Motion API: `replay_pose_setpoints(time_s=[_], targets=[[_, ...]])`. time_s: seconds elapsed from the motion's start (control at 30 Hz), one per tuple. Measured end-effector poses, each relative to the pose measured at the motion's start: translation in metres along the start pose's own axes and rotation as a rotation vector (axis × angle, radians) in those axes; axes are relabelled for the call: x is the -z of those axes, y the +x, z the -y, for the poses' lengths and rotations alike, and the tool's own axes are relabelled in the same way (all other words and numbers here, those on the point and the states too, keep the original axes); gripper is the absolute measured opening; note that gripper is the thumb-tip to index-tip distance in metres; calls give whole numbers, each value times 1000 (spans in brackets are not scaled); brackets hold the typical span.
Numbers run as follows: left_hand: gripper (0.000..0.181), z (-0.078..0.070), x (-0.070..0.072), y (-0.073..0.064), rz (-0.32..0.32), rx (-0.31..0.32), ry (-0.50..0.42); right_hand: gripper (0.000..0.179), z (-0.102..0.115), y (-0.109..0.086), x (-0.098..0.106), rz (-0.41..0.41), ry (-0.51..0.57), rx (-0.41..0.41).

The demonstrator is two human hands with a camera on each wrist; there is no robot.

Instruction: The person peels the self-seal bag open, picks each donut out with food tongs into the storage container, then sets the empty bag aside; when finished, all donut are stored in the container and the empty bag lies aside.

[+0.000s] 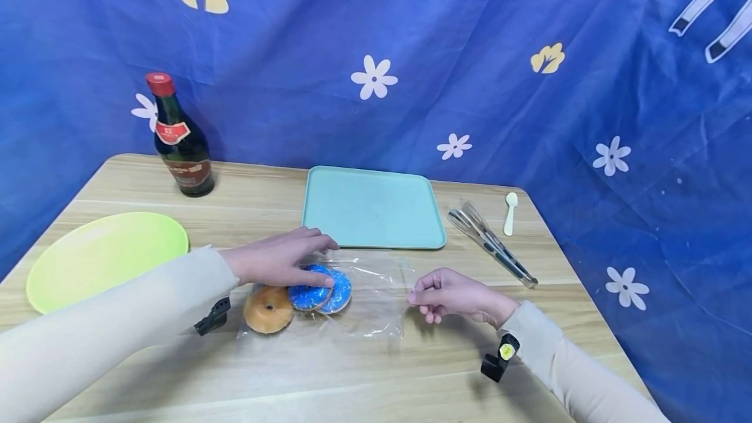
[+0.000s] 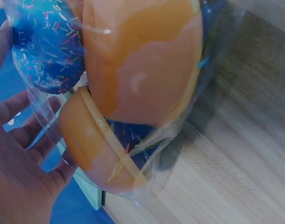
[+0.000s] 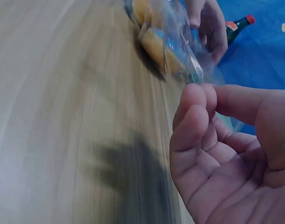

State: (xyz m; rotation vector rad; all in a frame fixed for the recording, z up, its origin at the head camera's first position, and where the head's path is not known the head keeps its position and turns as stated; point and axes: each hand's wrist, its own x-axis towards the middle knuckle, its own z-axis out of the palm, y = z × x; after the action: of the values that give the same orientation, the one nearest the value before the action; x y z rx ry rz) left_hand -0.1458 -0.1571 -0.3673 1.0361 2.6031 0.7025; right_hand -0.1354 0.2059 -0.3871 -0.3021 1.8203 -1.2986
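Observation:
A clear plastic bag [image 1: 376, 302] with several doughnuts inside lies in the middle of the table in the head view. Through the film show a plain brown doughnut [image 1: 268, 309] and blue-iced ones with sprinkles [image 2: 49, 44]. My left hand [image 1: 282, 258] rests over the bag's left part, its thumb across a blue doughnut and its fingers loosely stretched along the far side. At the bag's right end, my right hand [image 1: 452, 296] pinches the edge between thumb and forefinger. Its other fingers are curled in, as the right wrist view shows.
Behind the bag lies a light-blue tray [image 1: 373, 207]. A green plate [image 1: 108, 256] is at the left, with a dark red-capped bottle [image 1: 185, 149] beyond it. Metal tongs [image 1: 493, 243] and a small white spoon [image 1: 510, 213] lie at the right. Blue cloth [image 1: 329, 38] hangs behind the table.

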Motion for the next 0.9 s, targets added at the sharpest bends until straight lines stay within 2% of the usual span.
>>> replay_pose_setpoints(time_s=[0.27,0.4,0.53,0.7,0.9], targets=[[68,4,-1,-2,-1,1,-8,19,-9,1,7,22,-74,19],[68,4,0,-4,-5,13,-4,25,-10,1,7,-16,-87,32],[69,2,0,-4,-4,4,23,37,-10,1,4,-70,-69,-10],[70,1,-3,-4,-6,6,70,49,-3,-4,-7,-135,-50,-94],[70,1,-5,-4,-9,17,95,38,8,-10,-29,-98,-24,-116]])
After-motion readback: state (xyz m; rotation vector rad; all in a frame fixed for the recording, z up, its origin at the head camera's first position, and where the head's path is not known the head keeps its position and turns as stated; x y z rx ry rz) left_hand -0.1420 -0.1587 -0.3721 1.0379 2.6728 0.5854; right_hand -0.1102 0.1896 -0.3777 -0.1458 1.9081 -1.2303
